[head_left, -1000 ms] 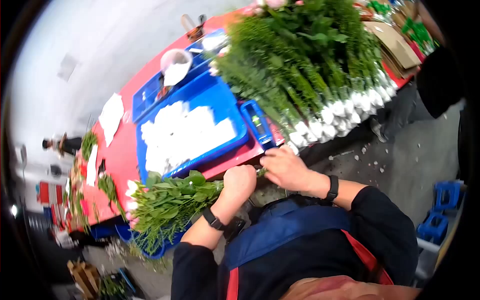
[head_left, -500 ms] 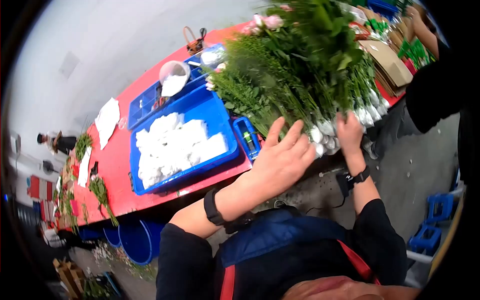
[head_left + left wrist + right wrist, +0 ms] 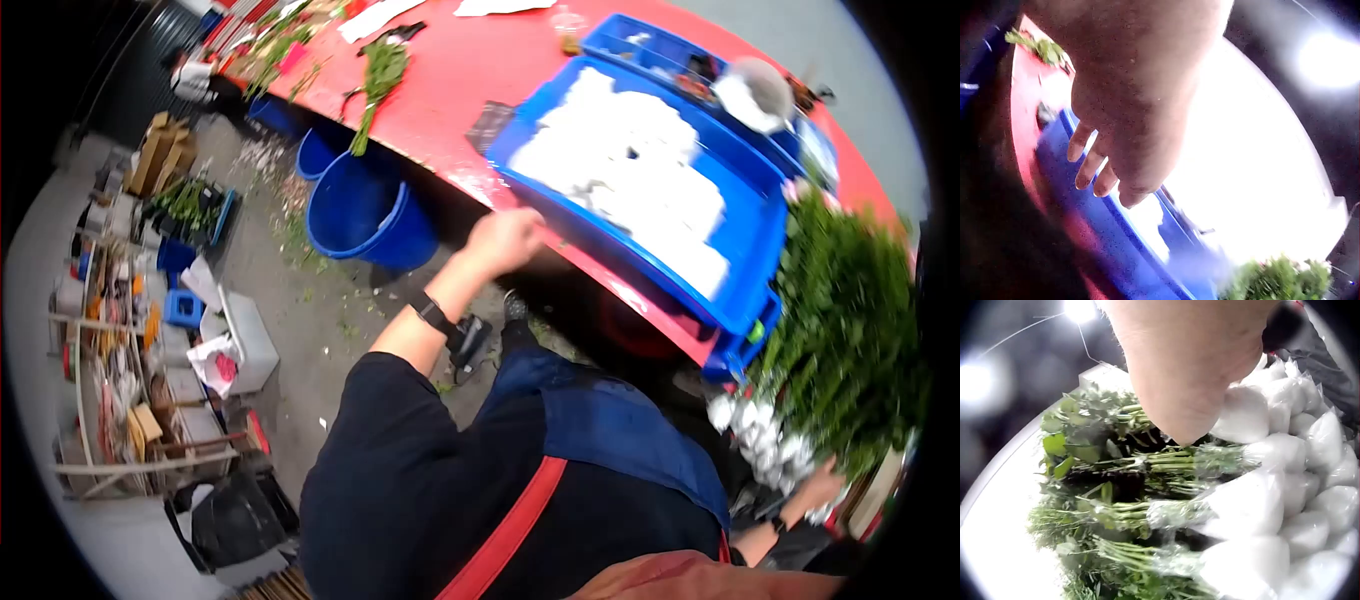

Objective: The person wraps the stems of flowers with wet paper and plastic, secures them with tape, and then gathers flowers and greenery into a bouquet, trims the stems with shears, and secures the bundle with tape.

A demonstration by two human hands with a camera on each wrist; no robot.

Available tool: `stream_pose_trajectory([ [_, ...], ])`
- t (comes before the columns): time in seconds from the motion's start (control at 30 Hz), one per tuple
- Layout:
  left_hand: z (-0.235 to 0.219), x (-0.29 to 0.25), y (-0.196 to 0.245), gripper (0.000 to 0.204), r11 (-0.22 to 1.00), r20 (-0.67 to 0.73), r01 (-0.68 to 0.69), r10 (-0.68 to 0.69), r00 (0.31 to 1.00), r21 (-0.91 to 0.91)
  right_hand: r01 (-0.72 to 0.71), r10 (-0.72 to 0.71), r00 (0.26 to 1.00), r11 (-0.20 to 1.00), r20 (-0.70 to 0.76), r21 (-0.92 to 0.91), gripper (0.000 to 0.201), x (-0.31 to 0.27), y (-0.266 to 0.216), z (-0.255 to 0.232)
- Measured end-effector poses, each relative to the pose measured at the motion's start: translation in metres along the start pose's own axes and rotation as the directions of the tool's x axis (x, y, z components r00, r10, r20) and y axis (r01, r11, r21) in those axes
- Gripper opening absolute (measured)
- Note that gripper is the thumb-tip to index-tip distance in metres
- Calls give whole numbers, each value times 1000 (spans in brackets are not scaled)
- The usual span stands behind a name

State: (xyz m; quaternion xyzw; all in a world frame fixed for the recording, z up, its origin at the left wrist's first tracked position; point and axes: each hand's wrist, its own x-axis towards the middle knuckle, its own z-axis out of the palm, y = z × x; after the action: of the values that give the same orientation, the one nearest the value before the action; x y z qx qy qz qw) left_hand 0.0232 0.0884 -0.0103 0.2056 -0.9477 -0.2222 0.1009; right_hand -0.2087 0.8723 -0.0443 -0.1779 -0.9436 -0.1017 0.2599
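My left hand hovers at the front edge of the red table, its fingers loosely bent with nothing in them. In the left wrist view those fingers hang in front of the blue tray's near wall. My right hand is far to the right, at the wrapped stem ends of the flower bouquets. Seen from the right wrist, it lies over the green stems beside white, plastic-wrapped bundle ends. Its fingers are mostly hidden there, so I cannot tell whether they grip a bouquet.
A blue tray of white wads stands on the red table. Behind it are a compartment box and a white tub. Loose greenery overhangs the edge above blue buckets. Cluttered shelves stand left.
The view has swung left. A bouquet held at first reached the pile on the right by half a second ago. My left hand has since moved from the pile to the table's front edge.
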Motion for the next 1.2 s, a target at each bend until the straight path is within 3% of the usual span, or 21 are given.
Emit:
stream_pose_trajectory([
  [0.07,-39,24,-80,22,973,-70,230,-230,971,-8,6,-12,996,997,-87,-70,64,-19,-59,-70],
  [0.1,-44,41,-146,22,970,-156,238,-229,961,43,75,-121,972,973,-203,-218,57,-31,-95,-99],
  [0.2,-78,91,-296,21,869,-297,494,-465,834,24,262,-242,937,964,-251,47,43,-58,-206,-132],
  [0.27,-100,124,-373,23,723,-338,690,-656,675,-25,473,-425,870,863,-249,178,36,-86,-318,-181],
  [0.3,-106,139,-411,25,705,-350,709,-657,668,31,563,-503,823,786,-264,257,34,-95,-363,-195],
  [0.4,-113,180,-495,51,616,-365,785,-717,594,69,640,-629,751,615,-203,461,34,-137,-497,-245],
  [0.5,-109,208,-528,89,295,-334,949,-888,316,115,646,-727,666,449,-168,617,32,-168,-587,-279],
  [0.53,-118,212,-530,91,265,-181,955,-941,287,135,642,-762,630,407,-146,649,31,-176,-610,-289],
  [0.63,-139,221,-540,83,447,62,867,-894,445,220,609,-860,498,255,-112,751,27,-198,-666,-315],
  [0.67,-126,225,-562,59,515,-14,823,-846,533,239,589,-882,454,193,-124,785,26,-206,-686,-323],
  [0.7,-126,224,-562,51,524,94,848,-843,530,-85,563,-900,414,135,-137,815,25,-213,-704,-331],
  [0.77,-129,223,-543,35,290,283,695,-760,585,-658,451,-955,273,22,-114,892,22,-230,-744,-345],
  [0.8,-136,221,-512,22,192,295,608,-738,607,-770,402,-974,185,-49,-134,914,21,-239,-765,-351],
  [0.9,-117,204,-446,19,-8,301,367,-590,750,-930,188,-977,42,-196,-207,962,21,-277,-821,-351],
  [0.97,-106,187,-385,18,58,227,288,-475,850,-956,24,-988,11,-153,-154,988,33,-306,-854,-349],
  [1.0,-98,181,-352,18,-26,246,266,-475,845,-964,-113,-994,25,-105,-103,988,38,-326,-864,-344],
  [1.03,-82,175,-329,24,72,127,178,-449,884,-981,-247,-998,37,-57,-49,967,42,-340,-870,-341],
  [1.1,-82,159,-275,31,421,-56,53,-242,969,-906,-309,-963,-260,148,67,939,46,-341,-873,-347],
  [1.13,-81,148,-258,31,404,-3,95,-234,972,-910,-326,-921,-364,267,140,907,44,-335,-861,-354],
  [1.17,-97,138,-246,29,553,99,207,-219,971,-807,-337,-863,-463,383,203,860,43,-327,-845,-358],
  [1.2,-114,128,-233,26,700,200,283,-201,959,-655,-327,-914,-378,283,150,902,42,-321,-826,-353],
])
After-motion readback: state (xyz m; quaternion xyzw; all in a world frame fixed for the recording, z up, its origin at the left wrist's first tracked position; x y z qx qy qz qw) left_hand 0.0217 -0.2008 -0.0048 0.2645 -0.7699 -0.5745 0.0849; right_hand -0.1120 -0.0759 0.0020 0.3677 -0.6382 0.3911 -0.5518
